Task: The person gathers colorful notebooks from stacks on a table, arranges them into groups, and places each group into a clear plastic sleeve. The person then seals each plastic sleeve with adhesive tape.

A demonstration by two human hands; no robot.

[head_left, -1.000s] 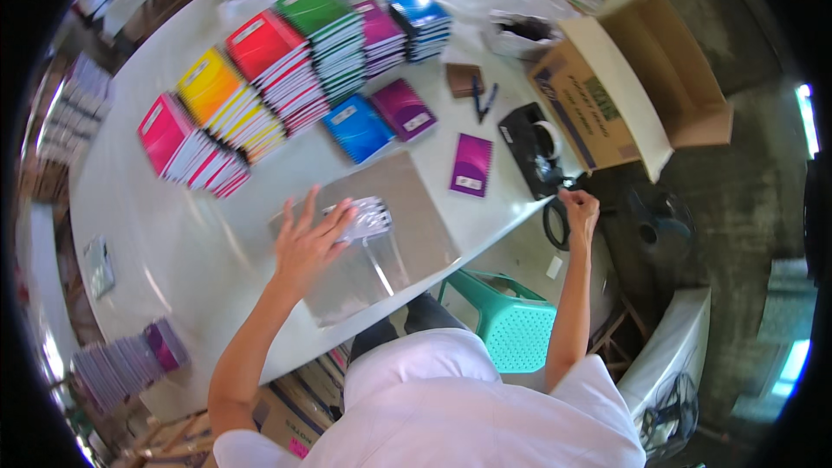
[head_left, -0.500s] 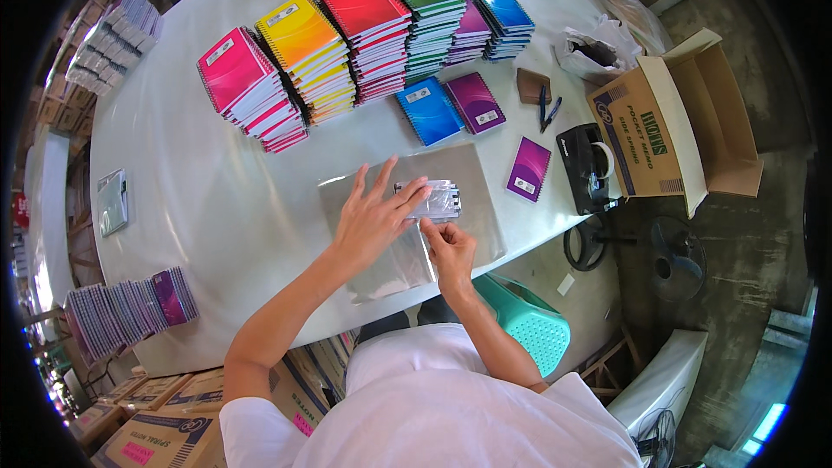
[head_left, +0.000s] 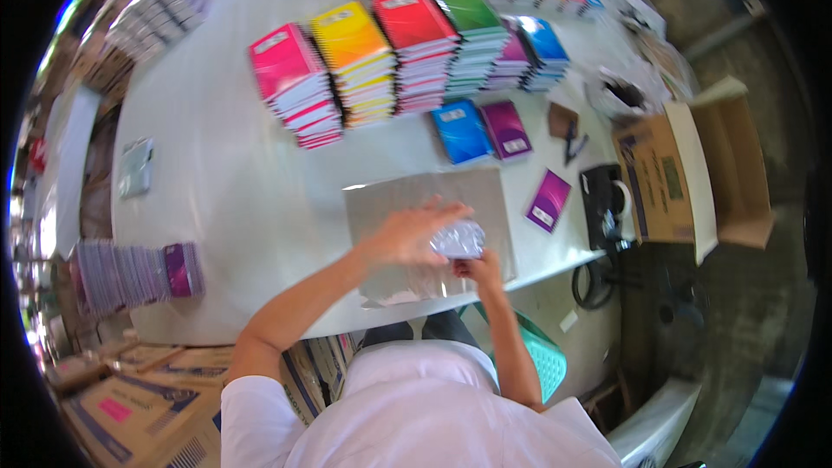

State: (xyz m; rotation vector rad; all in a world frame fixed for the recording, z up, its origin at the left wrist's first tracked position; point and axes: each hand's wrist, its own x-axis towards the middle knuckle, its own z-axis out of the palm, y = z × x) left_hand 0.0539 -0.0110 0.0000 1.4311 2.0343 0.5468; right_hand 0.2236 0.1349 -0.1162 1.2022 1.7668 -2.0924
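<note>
A small packet in clear, shiny plastic [head_left: 459,240] is between my hands, above a stack of clear plastic sheets [head_left: 394,195]. My left hand [head_left: 414,232], blurred by motion, reaches over its left side with fingers stretched out. At its lower right corner my right hand [head_left: 479,267] is closed, the fingertips pinching the plastic. What lies inside the wrap is too smeared to make out. Beyond the sheets are a blue spiral notebook [head_left: 462,132] and a purple one [head_left: 506,130]. Another purple notebook [head_left: 549,200] lies to the right.
Tall stacks of pink [head_left: 286,61], yellow [head_left: 351,39], red [head_left: 416,19] and green notebooks [head_left: 469,10] stand at the back. A black tape dispenser [head_left: 601,199] and an open carton [head_left: 663,178] are right. Purple notebooks [head_left: 182,270] form a row at left.
The view has shifted, so the table's things appear farther right. The packet looks lifted and tilted off the sheets. My left hand's spread fingers have drawn closer together.
</note>
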